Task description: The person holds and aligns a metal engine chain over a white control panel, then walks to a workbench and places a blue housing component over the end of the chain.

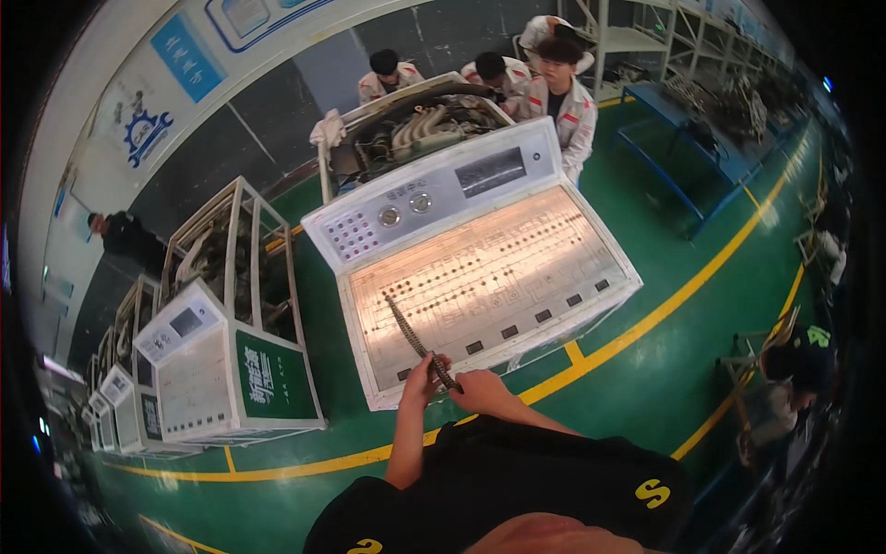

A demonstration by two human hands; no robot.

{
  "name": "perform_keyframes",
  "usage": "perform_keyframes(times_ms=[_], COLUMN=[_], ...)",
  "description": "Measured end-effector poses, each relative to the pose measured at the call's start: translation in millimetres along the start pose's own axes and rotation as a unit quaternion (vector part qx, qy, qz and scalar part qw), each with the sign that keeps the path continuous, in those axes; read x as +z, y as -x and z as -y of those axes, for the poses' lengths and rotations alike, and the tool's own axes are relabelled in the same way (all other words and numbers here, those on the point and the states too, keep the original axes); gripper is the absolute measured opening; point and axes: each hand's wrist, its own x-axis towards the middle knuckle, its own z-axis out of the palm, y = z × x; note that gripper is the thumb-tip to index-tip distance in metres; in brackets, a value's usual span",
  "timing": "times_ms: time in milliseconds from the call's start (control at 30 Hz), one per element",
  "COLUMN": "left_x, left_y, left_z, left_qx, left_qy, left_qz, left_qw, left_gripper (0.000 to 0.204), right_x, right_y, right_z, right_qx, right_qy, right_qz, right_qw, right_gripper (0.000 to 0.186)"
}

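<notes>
Grey-brown strip [407, 328]: long, narrow, segmented-looking; slants over the near left part of the panel, far tip among the small dark sockets, lower end between my hands. Touching the panel or just above it: cannot tell.
Left hand [425, 378]: fingers wrapped round the strip's lower part.
Right hand [482, 393]: fingers curled, against the strip's lower end; back of the hand hides the fingertips, so I cannot tell whether they clasp it.
Panel [475, 314]: copper-tinted sheen, fine line diagram, rows of sockets [452, 270], dark rectangular inserts along the near edge.
White console [591, 325]: carries the panel; raised back holds a dark screen [491, 173], two round dials [405, 210] and a block of small buttons [353, 237].
Open-topped frame [326, 175]: behind the console; engine [426, 125] inside, pale curved pipes uppermost; light cloth [329, 128] over one corner; people in white-and-red jackets around the far side.
Left-side frame [269, 202]: open bars, machinery [205, 247] inside, second console [191, 374] joined in front.
Blue table [736, 166]: off right, heaped metal parts [738, 103] on top.
Floor [355, 480]: green, yellow lines.
</notes>
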Motion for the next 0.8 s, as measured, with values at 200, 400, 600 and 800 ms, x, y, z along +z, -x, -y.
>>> perform_keyframes(times_ms=[200,400,600,800], left_x=[42,79,107,109], left_y=[-6,47,121,185], left_z=[-52,-116,-173,-205], left_qx=[0.084,0.222,0.327,0.313], left_qy=[-0.051,-0.151,-0.198,-0.2], left_qz=[-0.028,-0.095,-0.132,-0.14], left_qw=[0.995,0.959,0.915,0.918], left_gripper=[0.03,0.028,0.028,0.028], right_x=[-1,-1,-30,-18], right_y=[-10,-31,-41,-41], right_z=[-20,-1,25,-2], right_qx=[-0.026,-0.101,-0.234,-0.145], right_qy=[0.037,0.034,-0.105,-0.159], right_qz=[-0.037,-0.119,-0.156,-0.057], right_qw=[0.998,0.987,0.954,0.975], right_gripper=[0.026,0.019,0.013,0.013])
